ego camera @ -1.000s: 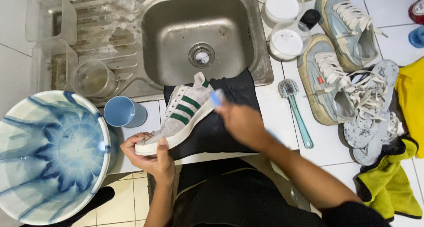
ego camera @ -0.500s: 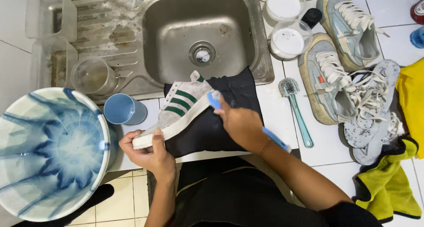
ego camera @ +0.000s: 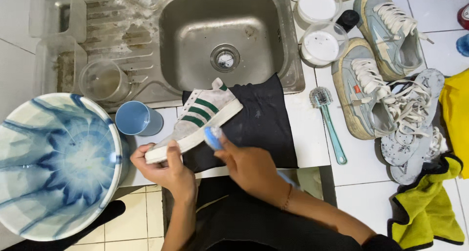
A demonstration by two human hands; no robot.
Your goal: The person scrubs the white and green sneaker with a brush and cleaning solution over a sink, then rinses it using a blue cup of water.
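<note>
A white sneaker with green stripes [ego camera: 200, 116] lies on its side on a black cloth [ego camera: 259, 129] in front of the steel sink [ego camera: 222, 36]. My left hand [ego camera: 163, 165] grips the sneaker's toe end at the counter's front edge. My right hand [ego camera: 249, 168] holds a blue brush [ego camera: 212, 136], and the brush head presses against the white sole rim near the middle of the shoe. The brush handle runs back under my right wrist and is mostly hidden.
A large blue-and-white basin [ego camera: 53, 163] sits at the left, with a blue cup [ego camera: 137, 118] and a clear cup [ego camera: 102, 82] beside it. Two light-blue sneakers [ego camera: 371, 70], loose insoles [ego camera: 413, 133], a teal brush [ego camera: 330, 119], white tubs [ego camera: 320, 45] and a yellow-green cloth [ego camera: 430, 207] fill the right.
My right hand has slid the brush down from the shoe's heel end toward the middle of the sole. The sneaker has tilted onto its side, sole edge facing me.
</note>
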